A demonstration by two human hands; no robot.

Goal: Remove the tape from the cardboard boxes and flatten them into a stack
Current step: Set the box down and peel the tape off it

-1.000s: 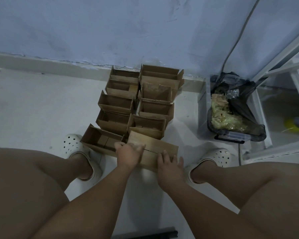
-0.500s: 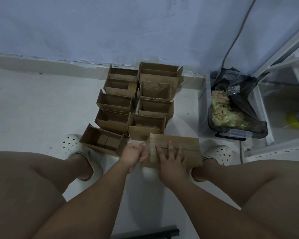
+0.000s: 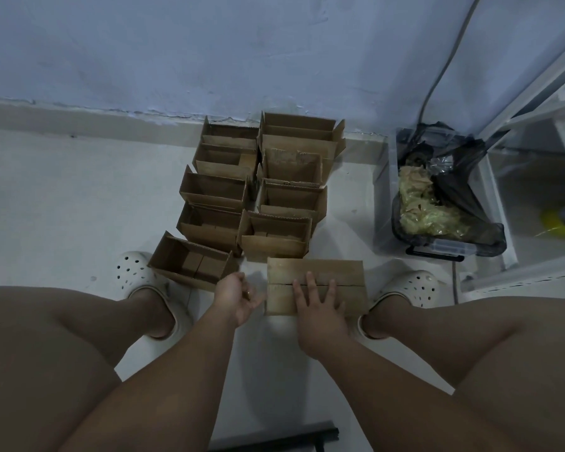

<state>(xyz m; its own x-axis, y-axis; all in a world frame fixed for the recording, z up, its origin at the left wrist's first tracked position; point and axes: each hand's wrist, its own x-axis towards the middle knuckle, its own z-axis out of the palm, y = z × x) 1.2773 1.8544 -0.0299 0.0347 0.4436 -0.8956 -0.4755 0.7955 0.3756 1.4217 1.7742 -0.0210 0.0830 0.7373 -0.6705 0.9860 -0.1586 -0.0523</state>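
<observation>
A closed cardboard box (image 3: 343, 272) lies on the white floor between my feet, its taped seam facing up. My right hand (image 3: 317, 301) presses flat on its top with straight, spread fingers. My left hand (image 3: 237, 293) sits just left of the box's left end, fingers curled toward the edge; whether it pinches tape I cannot tell. Several open cardboard boxes (image 3: 258, 190) stand in two rows behind, reaching to the wall. One more open box (image 3: 191, 261) sits at the front left.
A clear plastic bin (image 3: 437, 203) lined with a black bag holds crumpled tape at the right. A white shelf frame (image 3: 535, 158) stands beyond it. My white clogs (image 3: 134, 272) flank the work spot. A cable (image 3: 444, 60) runs down the wall.
The closed box has slid right and squared up in front of me. My right hand moved onto its top; my left hand came off the top to the left end.
</observation>
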